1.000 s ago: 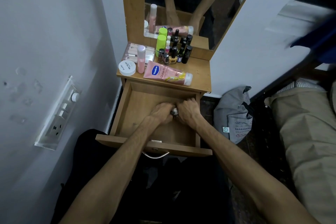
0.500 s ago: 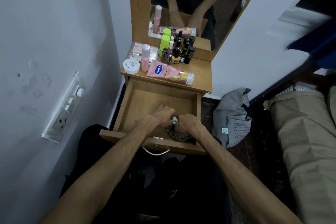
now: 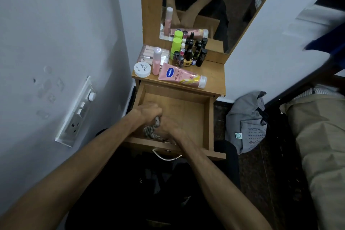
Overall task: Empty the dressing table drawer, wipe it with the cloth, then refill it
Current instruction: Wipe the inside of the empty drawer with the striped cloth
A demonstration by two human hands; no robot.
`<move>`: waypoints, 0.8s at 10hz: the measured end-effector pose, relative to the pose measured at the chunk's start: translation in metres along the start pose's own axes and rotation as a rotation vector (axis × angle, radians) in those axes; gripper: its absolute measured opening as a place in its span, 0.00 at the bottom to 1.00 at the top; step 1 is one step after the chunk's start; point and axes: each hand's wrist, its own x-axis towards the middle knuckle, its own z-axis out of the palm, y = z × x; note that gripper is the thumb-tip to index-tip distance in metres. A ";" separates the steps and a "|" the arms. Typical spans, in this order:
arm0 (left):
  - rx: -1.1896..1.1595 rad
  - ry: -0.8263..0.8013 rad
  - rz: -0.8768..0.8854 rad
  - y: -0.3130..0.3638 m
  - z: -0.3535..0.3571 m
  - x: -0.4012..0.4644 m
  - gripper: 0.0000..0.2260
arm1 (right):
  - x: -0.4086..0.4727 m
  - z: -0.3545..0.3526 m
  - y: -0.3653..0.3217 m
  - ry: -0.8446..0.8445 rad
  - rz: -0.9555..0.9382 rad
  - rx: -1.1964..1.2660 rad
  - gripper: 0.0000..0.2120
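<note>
Now both hands are working inside the open drawer (image 3: 188,112), close to its front-left corner, just behind the front panel with the metal handle (image 3: 166,156). The right hand (image 3: 169,127) is curling round a bunched, patterned cloth (image 3: 151,130) and pressing it to the drawer floor; the left hand (image 3: 147,112) is closing on the upper end of the same cloth, the two hands touching. This looks like the wiping step, since the drawer is showing bare wood everywhere else.

To wipe well, the cloth is better spread flatter under the palm than kept in a tight wad, so more of it is meeting the wood. Strokes should be running from this near corner along the front wall, then working back toward the far wall and into each corner, where dust is likely gathering. One hand could be steadying the drawer front, as it is pulled well out and may rock.

Farther off, on the tabletop (image 3: 214,78), the emptied things are waiting: a white jar (image 3: 142,69), a pink tube (image 3: 182,77) lying flat, a tall pink bottle (image 3: 156,60), a green bottle (image 3: 176,45) and a cluster of small dark bottles (image 3: 190,58) before the mirror (image 3: 214,5). Refilling is not yet begun.
</note>
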 end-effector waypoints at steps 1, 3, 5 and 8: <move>0.125 -0.147 -0.069 0.005 -0.024 -0.034 0.09 | 0.009 0.018 -0.019 -0.010 -0.011 0.030 0.10; -0.091 -0.220 -0.186 0.018 -0.039 -0.045 0.09 | 0.003 -0.002 -0.010 -0.177 0.012 0.187 0.13; -0.287 0.128 -0.130 0.016 -0.077 -0.045 0.02 | 0.011 -0.031 0.009 0.229 0.068 0.353 0.22; -0.315 0.298 -0.165 0.029 -0.040 -0.007 0.21 | 0.045 -0.039 0.042 0.408 0.023 -0.165 0.21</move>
